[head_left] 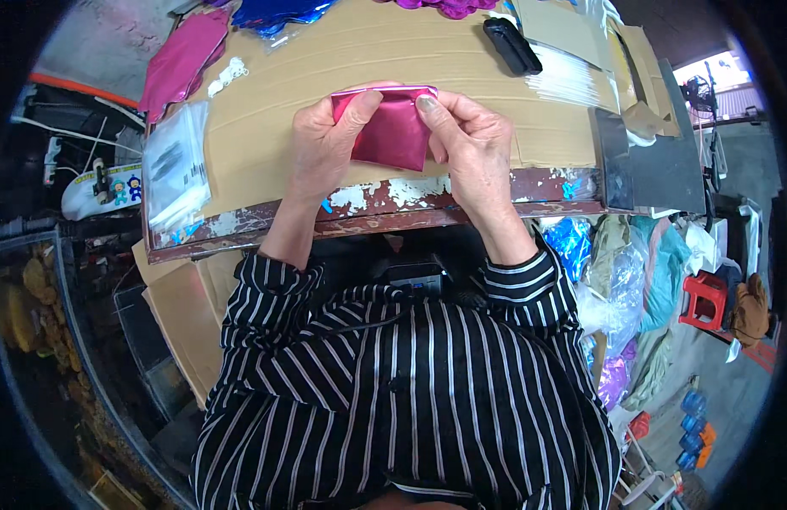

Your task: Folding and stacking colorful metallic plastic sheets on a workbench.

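A shiny magenta foil piece (392, 136), folded into a rough square, is held up between both hands above the near part of the table. My left hand (329, 136) pinches its upper left corner, thumb on the front face. At the upper right corner, my right hand (470, 140) grips it with the thumb in front and the fingers behind. Most fingertips are hidden behind the foil. A stack of clear plastic bags (177, 161) lies left of my left hand. Beyond my right hand is a black oblong object (512, 47).
Cardboard (257, 144) covers the table, whose front edge (393, 200) has peeling paint. More magenta foil (185, 59), blue foil (278, 15) and white strings (228, 76) lie at the back left. Clear sleeves (568, 81) and a dark panel (661, 161) are at right. A red stool (704, 302) stands on the floor.
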`<state>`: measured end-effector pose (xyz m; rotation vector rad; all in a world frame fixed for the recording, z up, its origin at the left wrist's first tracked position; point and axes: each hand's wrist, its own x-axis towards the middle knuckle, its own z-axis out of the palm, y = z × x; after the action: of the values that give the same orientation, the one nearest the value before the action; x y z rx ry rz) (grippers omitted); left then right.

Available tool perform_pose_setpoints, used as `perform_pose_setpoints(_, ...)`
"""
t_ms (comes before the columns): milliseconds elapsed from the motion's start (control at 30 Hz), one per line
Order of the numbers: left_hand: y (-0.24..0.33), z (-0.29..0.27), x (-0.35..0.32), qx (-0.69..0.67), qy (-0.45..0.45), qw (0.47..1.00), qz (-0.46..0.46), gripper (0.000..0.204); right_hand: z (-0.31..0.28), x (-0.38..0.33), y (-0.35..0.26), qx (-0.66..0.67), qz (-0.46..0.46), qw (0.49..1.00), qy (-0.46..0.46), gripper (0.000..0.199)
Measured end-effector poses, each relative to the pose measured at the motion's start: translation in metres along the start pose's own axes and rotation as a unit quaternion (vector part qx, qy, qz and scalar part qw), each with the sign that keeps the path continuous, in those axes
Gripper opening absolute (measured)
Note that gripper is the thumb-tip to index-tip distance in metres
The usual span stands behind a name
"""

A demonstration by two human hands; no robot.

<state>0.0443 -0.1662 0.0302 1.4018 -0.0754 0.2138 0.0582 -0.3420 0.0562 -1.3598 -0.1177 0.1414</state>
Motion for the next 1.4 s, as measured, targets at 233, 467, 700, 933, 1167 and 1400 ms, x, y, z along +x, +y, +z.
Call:
perform_pose_setpoints(233, -0.002, -0.002, -0.002, 0.032, 0.003, 0.999, 0.014, 0.027, -0.002, 0.002, 0.0, -0.004, -0.003, 1.0, -0.025, 0.017)
perform_pose_setpoints(467, -0.001, -0.001, -0.004, 0.046, 0.018, 0.998, 0.036, 0.025, -0.008, 0.01, 0.002, -0.012, -0.007, 0.997, -0.082, 0.02)
perform_pose_setpoints(700, 0.003, -0.003, -0.001, -0.036, 0.089, 0.995, 0.003, 0.026, 0.009, 0.007, -0.007, -0.009, -0.04, 0.994, -0.099, 0.02)
perform_pose_setpoints(933, -0.001, -0.005, 0.005, -0.114, 0.128, 0.985, -0.009, 0.031, 0.017, -0.008, 0.005, -0.146, -0.039, 0.988, -0.045, 0.016)
perform_pose_setpoints(1167, -0.001, -0.009, 0.008, -0.178, 0.087, 0.977, -0.079, 0.032, 0.013, -0.002, 0.018, -0.095, -0.021, 0.995, -0.024, 0.016)
perform_pose_setpoints(1400, 0.0, -0.016, 0.007, -0.156, 0.053, 0.981, -0.099, 0.033, 0.018, 0.003, 0.01, -0.135, -0.079, 0.988, 0.0, 0.018)
